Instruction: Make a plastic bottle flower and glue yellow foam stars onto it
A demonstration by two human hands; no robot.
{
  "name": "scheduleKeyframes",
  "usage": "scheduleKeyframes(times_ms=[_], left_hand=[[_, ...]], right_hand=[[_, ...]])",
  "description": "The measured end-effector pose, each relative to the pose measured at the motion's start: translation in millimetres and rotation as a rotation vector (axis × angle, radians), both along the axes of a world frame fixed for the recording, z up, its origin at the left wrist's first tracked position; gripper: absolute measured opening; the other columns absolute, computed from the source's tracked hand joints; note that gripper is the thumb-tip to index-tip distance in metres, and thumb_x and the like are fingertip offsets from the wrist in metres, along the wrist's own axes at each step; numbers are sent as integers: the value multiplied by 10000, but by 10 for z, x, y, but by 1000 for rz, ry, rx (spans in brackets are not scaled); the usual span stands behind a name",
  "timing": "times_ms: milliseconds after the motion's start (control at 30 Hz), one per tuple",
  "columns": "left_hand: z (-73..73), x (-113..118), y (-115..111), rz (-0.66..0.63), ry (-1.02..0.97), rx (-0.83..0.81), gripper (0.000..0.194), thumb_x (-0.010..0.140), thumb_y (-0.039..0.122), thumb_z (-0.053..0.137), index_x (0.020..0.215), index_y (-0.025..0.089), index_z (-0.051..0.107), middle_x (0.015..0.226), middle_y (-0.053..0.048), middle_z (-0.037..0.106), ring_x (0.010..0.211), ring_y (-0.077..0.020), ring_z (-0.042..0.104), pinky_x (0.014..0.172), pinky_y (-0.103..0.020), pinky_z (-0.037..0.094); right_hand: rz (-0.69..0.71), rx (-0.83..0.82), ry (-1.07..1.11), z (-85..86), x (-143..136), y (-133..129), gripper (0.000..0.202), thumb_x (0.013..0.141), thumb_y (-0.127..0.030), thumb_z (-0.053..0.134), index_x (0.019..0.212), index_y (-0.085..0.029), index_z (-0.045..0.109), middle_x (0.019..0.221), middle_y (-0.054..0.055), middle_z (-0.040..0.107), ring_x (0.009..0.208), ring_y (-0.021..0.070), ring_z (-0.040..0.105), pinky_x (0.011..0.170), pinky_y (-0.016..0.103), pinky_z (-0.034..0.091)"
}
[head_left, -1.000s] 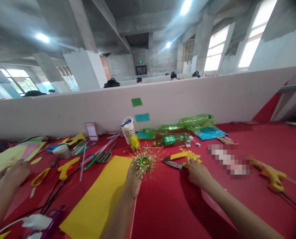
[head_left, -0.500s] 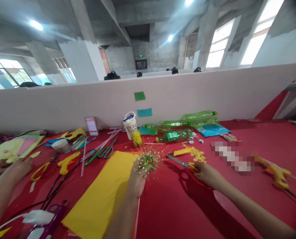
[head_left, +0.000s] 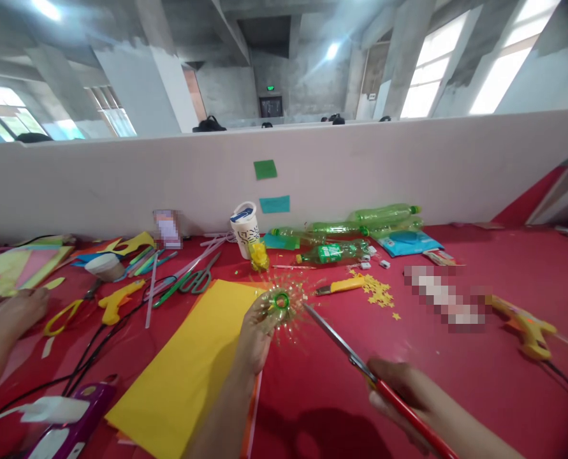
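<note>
My left hand is closed on a cut plastic bottle top. Thin clear strips fan out all round its green neck ring, which faces up. My right hand grips a pair of scissors with red handles. Their blades look closed, and the tip points at the right side of the fringe; whether it touches the strips I cannot tell. Under my left forearm lies a stack of yellow paper. A yellow utility knife lies beyond the scissors, beside a heap of small yellow stars.
Green plastic bottles lie along the white partition, near a white cup. One yellow glue gun rests at the right, another glue gun at the left. Another person's hands work at the far left, beyond a purple power strip.
My right hand has come nearer and turned the scissors, so the blades now point up and left towards the bottle top and the red handle shows. My left hand keeps its hold.
</note>
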State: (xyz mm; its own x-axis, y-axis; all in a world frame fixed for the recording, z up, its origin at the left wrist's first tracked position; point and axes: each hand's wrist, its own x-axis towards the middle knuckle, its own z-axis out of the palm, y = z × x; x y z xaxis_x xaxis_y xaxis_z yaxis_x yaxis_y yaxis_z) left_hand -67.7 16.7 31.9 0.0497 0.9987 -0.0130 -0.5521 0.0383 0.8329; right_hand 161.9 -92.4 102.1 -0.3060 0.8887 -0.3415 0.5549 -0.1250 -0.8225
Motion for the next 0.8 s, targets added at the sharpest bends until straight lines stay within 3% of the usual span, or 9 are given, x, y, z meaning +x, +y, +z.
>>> scheduleKeyframes(times_ms=[233, 400, 800], left_hand=[[-47, -7, 0, -13, 52, -4, 381, 618, 189, 781, 991, 205, 700, 939, -53, 720, 825, -187, 671, 764, -315, 540], [-71, -13, -11, -37, 59, 5, 392, 625, 188, 775, 1009, 199, 696, 962, -68, 722, 849, -204, 674, 758, -315, 542], [-50, 0, -4, -29, 64, -4, 430, 589, 157, 781, 1008, 194, 692, 977, -72, 720, 875, -221, 671, 743, -313, 546]], right_hand=[[2, -13, -65, -59, 33, 17, 409, 856, -570, 416, 738, -179, 442, 709, -7, 437, 578, 111, 448, 428, 201, 317], [22, -35, -24, -138, 64, 39, 391, 861, -542, 454, 693, -199, 373, 644, -39, 418, 491, 75, 387, 409, 200, 264], [67, 78, -66, -225, 112, 55, 348, 875, -455, 503, 683, -190, 383, 660, -49, 394, 601, 103, 334, 525, 229, 260]])
